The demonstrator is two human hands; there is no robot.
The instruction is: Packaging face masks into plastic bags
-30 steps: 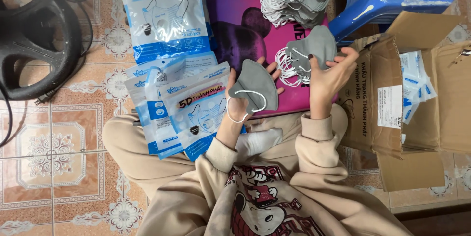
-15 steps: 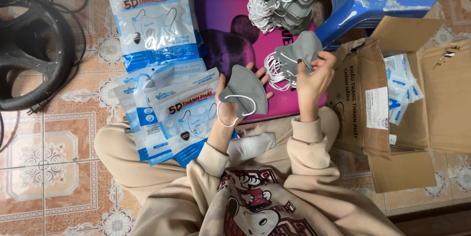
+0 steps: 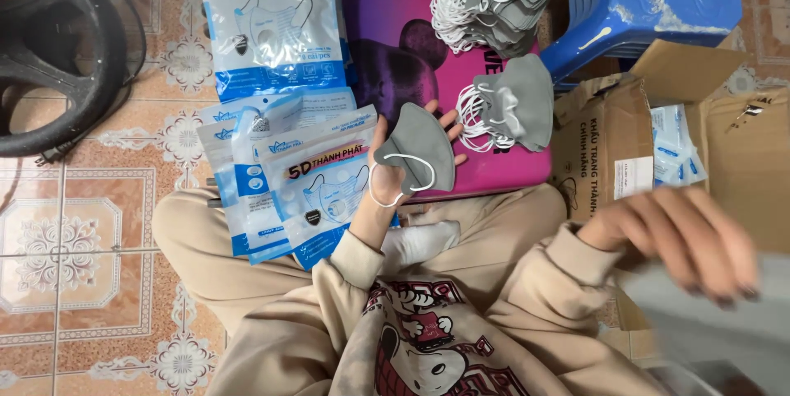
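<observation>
Her left hand (image 3: 393,167) cups a grey face mask (image 3: 421,148) flat on its open palm above her lap, ear loop hanging free. The right hand (image 3: 687,240), blurred, spreads over something grey near the cardboard box (image 3: 609,149); whether it grips I cannot tell.

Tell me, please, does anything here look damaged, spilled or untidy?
Nothing is spilled. The blue stool has white paint splashes, and the cardboard box has creased flaps. The left hand holds a grey mask neatly.
</observation>
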